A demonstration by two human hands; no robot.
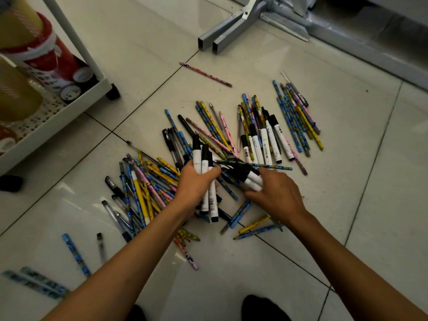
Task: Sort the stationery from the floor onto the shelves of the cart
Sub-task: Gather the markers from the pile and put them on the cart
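At centre frame, markers (206,181) are bundled in the left hand (196,184); more (251,178) are pinched by the right hand (275,195). Risk: overfilled fist, markers dropped.

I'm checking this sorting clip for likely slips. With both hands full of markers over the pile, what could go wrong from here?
1. The left hand grips a tall bundle of markers; one may slide out when lifted.
2. The right hand grips more markers beside a blue pencil, which might get dragged along and mixed in.
3. The lone pink pencil lies apart from the pile and may be overlooked.
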